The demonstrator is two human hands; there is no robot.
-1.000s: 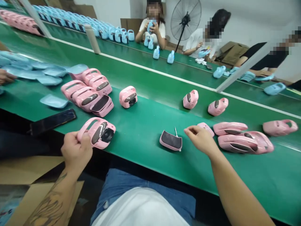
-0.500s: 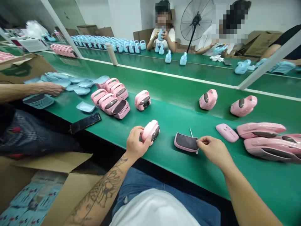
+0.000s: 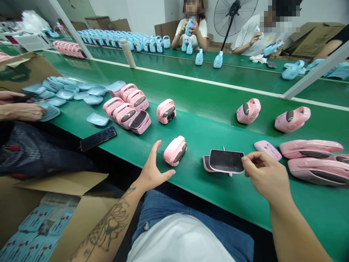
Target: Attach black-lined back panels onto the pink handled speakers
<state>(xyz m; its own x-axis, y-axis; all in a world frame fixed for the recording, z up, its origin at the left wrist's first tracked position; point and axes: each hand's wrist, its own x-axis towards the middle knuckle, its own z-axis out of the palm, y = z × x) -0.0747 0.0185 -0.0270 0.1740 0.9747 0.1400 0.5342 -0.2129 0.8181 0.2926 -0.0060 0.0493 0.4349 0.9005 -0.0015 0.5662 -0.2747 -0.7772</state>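
Note:
My left hand [image 3: 155, 167] is open, thumb and fingers spread, just left of a pink plastic housing with a handle [image 3: 174, 151] that stands on the green table. Between the fingers and thumb of my right hand [image 3: 263, 171] is the right end of a pink-rimmed dark panel [image 3: 227, 161], tilted up above the table. Under it lies another panel [image 3: 207, 164], mostly covered. A thin metal rod [image 3: 224, 147] pokes out behind the panels, the rest of it hidden.
Pink housings [image 3: 127, 114] and a panel stack [image 3: 140, 123] stand left, larger pink pieces [image 3: 316, 169] right. A phone [image 3: 98, 138] lies at the table edge. A co-worker's hands [image 3: 23, 109] are at blue panels [image 3: 65, 94]. An open carton [image 3: 89, 214] stands below left.
My left hand has let go of the pink housing and spread open. My right hand has lifted a panel off the one below. The co-worker's hand at left has drawn back.

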